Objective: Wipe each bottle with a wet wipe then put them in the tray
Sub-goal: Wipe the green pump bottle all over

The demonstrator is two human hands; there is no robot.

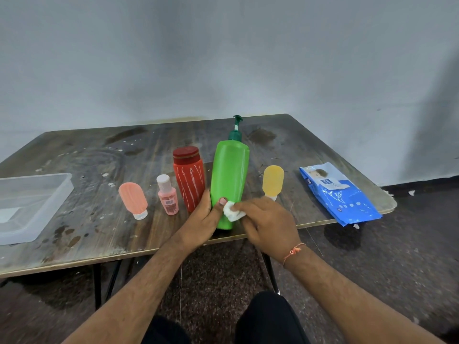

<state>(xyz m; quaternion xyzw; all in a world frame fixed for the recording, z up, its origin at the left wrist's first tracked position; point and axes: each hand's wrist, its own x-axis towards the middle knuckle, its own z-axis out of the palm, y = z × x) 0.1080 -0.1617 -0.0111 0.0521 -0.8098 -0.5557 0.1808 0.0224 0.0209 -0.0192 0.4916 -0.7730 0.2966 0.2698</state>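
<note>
Green pump bottle (229, 180): upright, near table's front edge at centre, dark green pump on top. White wet wipe (233, 212): bunched, pressed on its lower front. At its 9 o'clock: red bottle (190, 180) with white streaks, upright; small pink bottle (167, 196); peach tube (133, 199) on its cap. Yellow tube (272, 181) at 3 o'clock, cap down. Clear tray (57, 192) far at 9 o'clock, no bottles inside.

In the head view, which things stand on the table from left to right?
Clear tray → peach tube → small pink bottle → red bottle → green pump bottle → yellow tube → blue wipes pack.
</note>
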